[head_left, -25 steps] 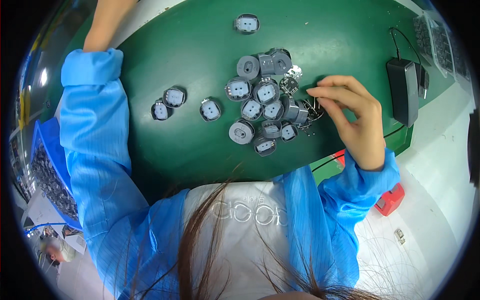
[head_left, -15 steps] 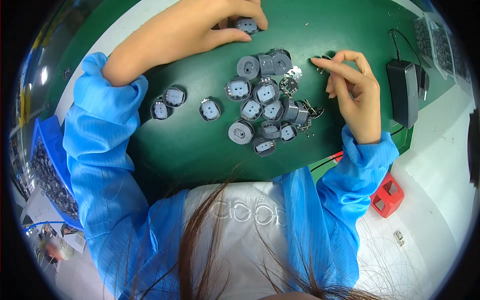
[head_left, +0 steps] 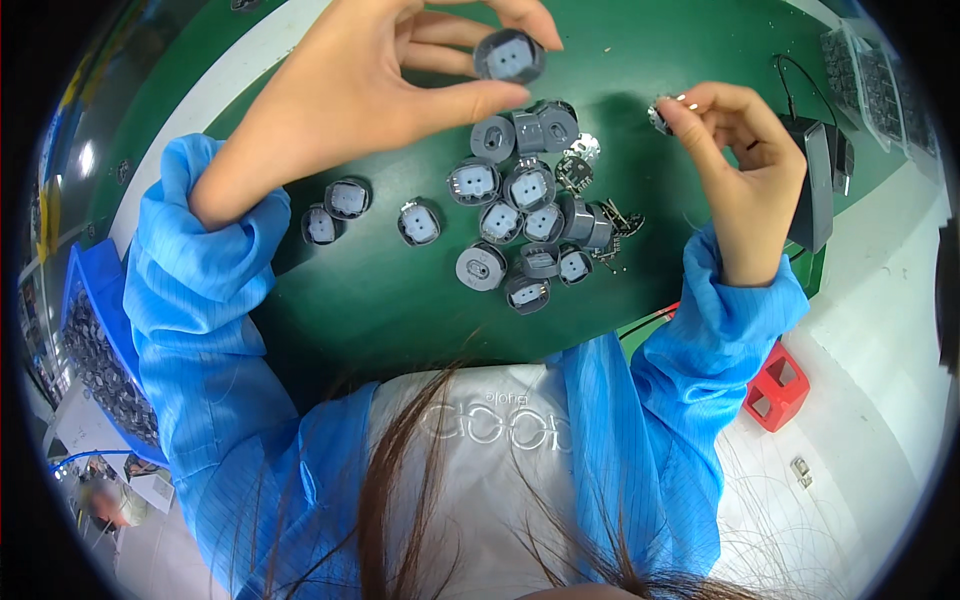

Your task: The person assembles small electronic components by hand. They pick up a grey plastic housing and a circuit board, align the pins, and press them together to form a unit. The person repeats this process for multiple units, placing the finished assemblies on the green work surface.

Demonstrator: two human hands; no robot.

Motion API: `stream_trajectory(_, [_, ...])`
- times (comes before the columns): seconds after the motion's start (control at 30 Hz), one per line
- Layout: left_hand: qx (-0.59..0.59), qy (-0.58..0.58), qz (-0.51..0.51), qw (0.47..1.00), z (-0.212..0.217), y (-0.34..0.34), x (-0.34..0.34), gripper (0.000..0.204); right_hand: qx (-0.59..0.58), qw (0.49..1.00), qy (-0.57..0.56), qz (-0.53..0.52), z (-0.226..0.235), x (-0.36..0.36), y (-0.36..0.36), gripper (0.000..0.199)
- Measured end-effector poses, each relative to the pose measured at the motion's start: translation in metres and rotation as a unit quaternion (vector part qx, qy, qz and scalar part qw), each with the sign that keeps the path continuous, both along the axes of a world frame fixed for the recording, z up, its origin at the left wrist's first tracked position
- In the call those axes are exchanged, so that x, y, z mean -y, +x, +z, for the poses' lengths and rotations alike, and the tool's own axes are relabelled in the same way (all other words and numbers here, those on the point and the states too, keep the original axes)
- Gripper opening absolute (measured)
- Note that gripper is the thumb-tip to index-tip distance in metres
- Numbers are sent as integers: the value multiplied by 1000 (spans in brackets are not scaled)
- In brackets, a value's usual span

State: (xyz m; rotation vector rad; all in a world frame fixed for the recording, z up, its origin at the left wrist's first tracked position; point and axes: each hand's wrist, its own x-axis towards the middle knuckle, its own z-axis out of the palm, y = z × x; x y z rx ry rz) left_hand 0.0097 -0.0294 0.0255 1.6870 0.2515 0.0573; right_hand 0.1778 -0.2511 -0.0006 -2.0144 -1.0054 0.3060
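Observation:
My left hand (head_left: 365, 95) is raised over the far side of the table, thumb and fingers around a round grey plastic housing (head_left: 510, 58). The housing's light insert with small holes faces up. At the right, my right hand (head_left: 748, 150) pinches a small round circuit board (head_left: 659, 117) between thumb and fingertips. Between the hands lies a cluster of similar grey housings (head_left: 502, 221), some insert up, others on their side or cap up. Small round circuit boards (head_left: 574, 174) lie against the cluster's right side, and pins stick out of several parts there.
One housing (head_left: 418, 222) and a touching pair (head_left: 347, 198) lie left on the green table (head_left: 400, 290). A black box with a cable (head_left: 808, 185) and a clear tray of parts (head_left: 878, 90) stand right. A blue bin (head_left: 105, 340) is at left, a red stool (head_left: 777, 388) below.
My left hand has lifted the housing off the table and brought it nearer. The right hand has moved up and right with the circuit board, which now shows more plainly.

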Motion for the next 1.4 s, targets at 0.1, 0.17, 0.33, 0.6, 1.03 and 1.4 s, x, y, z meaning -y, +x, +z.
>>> stream_trajectory(0.1, [-22,31,27,999,12,2,9,24,-186,976,115,25,24,-18,-28,17])
stream_trajectory(0.17, [58,89,9,994,-7,-6,7,27,-160,974,140,77,19,-23,-30,16])
stream_trajectory(0.33, [70,59,22,996,-16,-12,9,35,-66,987,111,97,23,-44,-47,13])
stream_trajectory(0.6, [45,7,34,998,-21,-14,7,37,-2,989,119,84,22,-49,-51,12])
stream_trajectory(1.03, [58,-8,59,997,-24,-14,8,36,57,987,137,62,19,-57,-57,13])
stream_trajectory(1.4, [23,-99,48,994,-29,-14,-5,27,232,967,57,87,34,-71,-67,24])
